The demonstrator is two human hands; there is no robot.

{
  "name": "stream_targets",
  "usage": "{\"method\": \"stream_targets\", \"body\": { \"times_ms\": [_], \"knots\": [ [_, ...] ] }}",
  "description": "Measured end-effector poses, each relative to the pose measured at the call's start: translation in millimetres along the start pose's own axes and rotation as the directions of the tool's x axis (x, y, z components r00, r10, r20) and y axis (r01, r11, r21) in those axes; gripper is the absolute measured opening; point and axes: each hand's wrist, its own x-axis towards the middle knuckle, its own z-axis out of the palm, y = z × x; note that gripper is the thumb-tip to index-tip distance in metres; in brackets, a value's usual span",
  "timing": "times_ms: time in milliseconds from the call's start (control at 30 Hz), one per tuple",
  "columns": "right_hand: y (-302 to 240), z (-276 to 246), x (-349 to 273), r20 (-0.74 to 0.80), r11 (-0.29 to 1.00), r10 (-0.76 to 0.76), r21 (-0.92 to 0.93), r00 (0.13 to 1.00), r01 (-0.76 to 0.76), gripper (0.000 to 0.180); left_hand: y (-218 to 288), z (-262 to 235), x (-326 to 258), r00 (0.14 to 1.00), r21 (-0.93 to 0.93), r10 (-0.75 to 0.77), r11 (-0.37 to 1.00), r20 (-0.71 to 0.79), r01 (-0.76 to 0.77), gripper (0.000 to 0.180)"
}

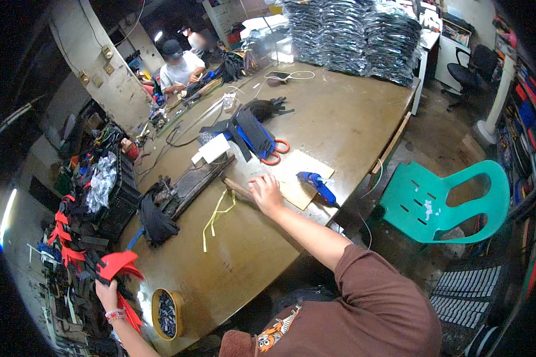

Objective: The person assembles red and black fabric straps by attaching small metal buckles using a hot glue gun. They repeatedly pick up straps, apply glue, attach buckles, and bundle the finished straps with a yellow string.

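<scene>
At the table's lower left, my left hand (106, 296) is closed round a bundle of red and black strips (118, 265), its red ends fanned out. Below it stands a yellow tub (177, 315) of small black pieces. My right hand (265, 194) is low over the table, fingers apart, holding nothing I can see. Beside its fingertips lies a wooden handle (238, 188); whether they touch is unclear. A blue glue gun (318, 187) rests on a tan sheet (298, 193) to the right. Farther back, red-handled scissors (276, 152) lie by blue and black strips (253, 134).
A yellow cord (212, 223), a dark plank (199, 185) and a black strap bundle (156, 217) lie mid-table. Plastic-wrapped stacks (363, 38) stand at the far end. A green chair (408, 196) is at the right. Another person (181, 71) sits at the far left.
</scene>
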Motion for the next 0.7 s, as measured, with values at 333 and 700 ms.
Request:
{"method": "stream_targets", "body": {
  "times_ms": [333, 700],
  "knots": [
    [-162.0, -79.9, -72.0, 0.711, 0.885, -0.402, 0.141, 0.577, 0.443, 0.083, 234.1, 154.0, -151.3, 0.852, -0.500, 0.028, 0.820, 0.522, 0.279, 0.044],
    [-114.8, -59.5, -106.9, 0.817, 0.966, -0.063, -0.095, 0.573, 0.242, 0.060, 226.9, 167.9, -195.2, 0.854, -0.169, 0.031, 0.983, 0.519, 0.067, 0.050]
  ]
}}
